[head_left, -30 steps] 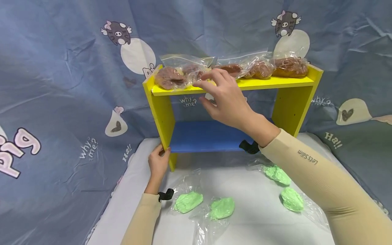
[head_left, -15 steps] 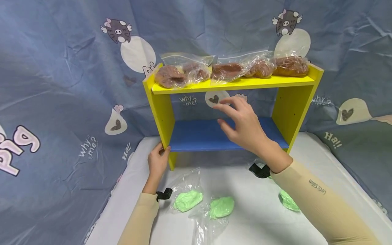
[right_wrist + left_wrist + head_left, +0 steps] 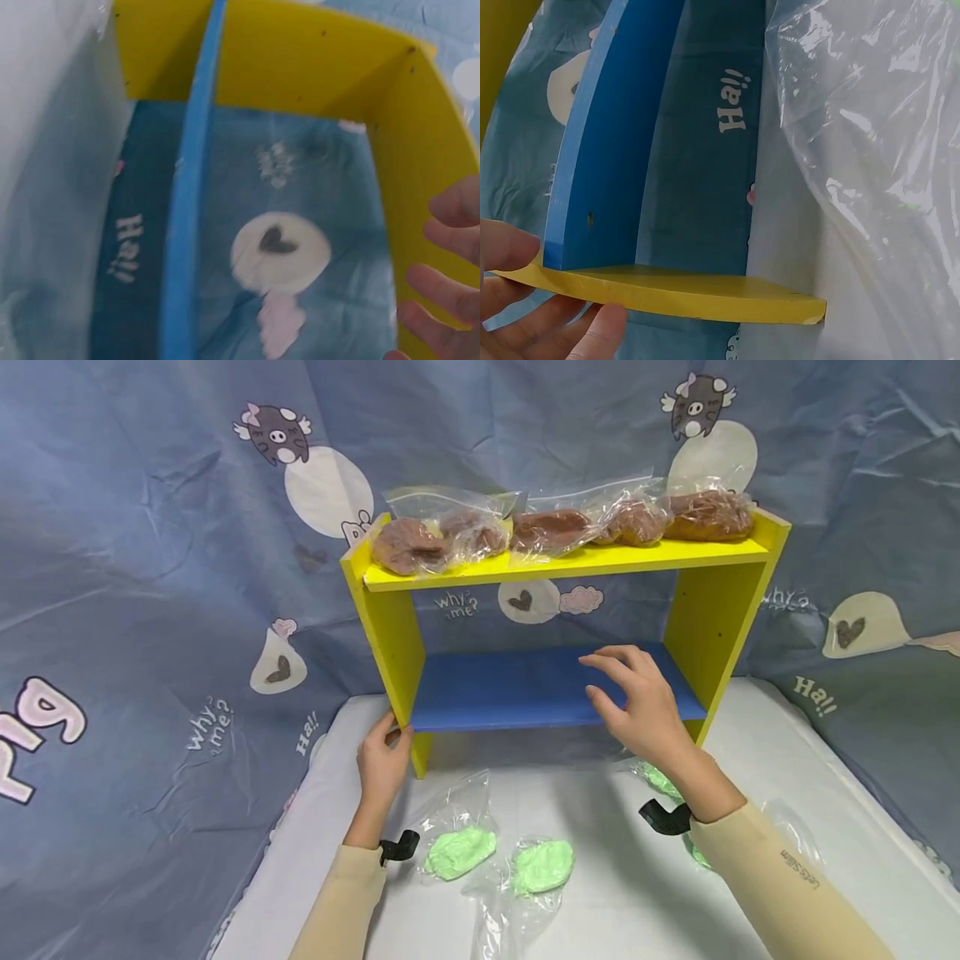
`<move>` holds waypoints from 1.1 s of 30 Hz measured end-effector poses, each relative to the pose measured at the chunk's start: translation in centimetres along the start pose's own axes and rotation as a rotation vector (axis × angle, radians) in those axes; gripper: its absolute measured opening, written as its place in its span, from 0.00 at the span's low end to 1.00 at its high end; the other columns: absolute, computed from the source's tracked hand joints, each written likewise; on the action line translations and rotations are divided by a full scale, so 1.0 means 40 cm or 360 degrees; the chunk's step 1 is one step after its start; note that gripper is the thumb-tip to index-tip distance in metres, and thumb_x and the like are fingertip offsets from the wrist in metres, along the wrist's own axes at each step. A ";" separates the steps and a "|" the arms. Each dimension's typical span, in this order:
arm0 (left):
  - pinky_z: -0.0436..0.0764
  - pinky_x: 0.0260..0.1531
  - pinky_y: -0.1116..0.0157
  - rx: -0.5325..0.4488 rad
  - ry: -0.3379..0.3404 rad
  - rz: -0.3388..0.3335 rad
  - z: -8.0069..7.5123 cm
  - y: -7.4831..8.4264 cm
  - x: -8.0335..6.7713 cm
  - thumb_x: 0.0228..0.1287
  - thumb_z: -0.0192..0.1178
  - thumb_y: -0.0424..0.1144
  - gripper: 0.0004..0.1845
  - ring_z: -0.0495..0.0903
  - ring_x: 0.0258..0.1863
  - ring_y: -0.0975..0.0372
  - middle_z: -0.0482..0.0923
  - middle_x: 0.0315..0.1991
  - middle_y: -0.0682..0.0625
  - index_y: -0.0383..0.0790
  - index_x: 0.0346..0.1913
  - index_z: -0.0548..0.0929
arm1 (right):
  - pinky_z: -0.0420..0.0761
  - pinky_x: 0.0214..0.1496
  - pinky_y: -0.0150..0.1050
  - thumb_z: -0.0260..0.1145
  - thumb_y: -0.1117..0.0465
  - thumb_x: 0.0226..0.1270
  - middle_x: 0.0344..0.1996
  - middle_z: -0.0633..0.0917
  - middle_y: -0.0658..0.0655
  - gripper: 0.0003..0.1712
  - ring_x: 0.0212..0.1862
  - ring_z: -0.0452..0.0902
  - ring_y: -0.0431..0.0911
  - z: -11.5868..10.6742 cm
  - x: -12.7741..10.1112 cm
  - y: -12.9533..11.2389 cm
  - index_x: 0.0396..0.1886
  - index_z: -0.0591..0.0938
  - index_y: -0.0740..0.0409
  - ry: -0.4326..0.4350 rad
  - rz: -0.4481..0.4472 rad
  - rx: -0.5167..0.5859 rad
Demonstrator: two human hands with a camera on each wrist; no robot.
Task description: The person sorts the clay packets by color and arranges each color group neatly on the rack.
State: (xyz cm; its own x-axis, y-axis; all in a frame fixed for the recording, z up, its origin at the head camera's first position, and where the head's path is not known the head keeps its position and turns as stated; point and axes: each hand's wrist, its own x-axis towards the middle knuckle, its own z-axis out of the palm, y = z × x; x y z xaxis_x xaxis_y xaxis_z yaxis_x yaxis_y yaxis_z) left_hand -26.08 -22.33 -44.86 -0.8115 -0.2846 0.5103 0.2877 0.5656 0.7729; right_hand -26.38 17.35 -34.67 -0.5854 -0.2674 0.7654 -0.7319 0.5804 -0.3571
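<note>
A small yellow shelf (image 3: 390,660) with a blue middle board (image 3: 495,689) stands against the cloth backdrop. My left hand (image 3: 382,764) grips the lower edge of its left side panel (image 3: 682,296), thumb on one face and fingers on the other in the left wrist view. In front of the blue board my right hand (image 3: 645,702) hovers, fingers apart and slightly bent, holding nothing. Along the yellow top board lie several clear zip bags with brown lumps, among them a left bag (image 3: 408,547), a middle bag (image 3: 551,531) and a right bag (image 3: 708,516).
On the white tabletop (image 3: 600,910), clear bags hold a left green lump (image 3: 461,852) and a middle green lump (image 3: 543,867). Farther right, another green lump (image 3: 660,782) and one more are partly hidden by my right forearm. A blue printed cloth (image 3: 172,568) surrounds the table.
My right hand has come down and to the right, from before the bags on the top board to before the blue board. My left hand has kept its grip on the side panel.
</note>
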 end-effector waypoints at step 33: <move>0.87 0.43 0.55 0.0191 -0.0108 0.0038 -0.020 0.049 -0.138 0.63 0.69 0.34 0.28 0.81 0.54 0.47 0.80 0.56 0.43 0.40 0.67 0.77 | 0.71 0.55 0.68 0.69 0.59 0.68 0.60 0.73 0.66 0.25 0.62 0.66 0.67 -0.023 -0.215 0.250 0.63 0.79 0.58 -0.0316 0.0372 -0.0460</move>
State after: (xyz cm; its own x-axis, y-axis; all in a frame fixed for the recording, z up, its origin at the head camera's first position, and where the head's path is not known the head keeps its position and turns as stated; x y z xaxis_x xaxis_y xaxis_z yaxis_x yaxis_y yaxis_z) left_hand -20.64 -20.25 -45.86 -0.8388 -0.2193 0.4984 0.2479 0.6613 0.7080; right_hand -28.33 26.17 -44.33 -0.8009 -0.2294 0.5531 -0.4597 0.8275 -0.3223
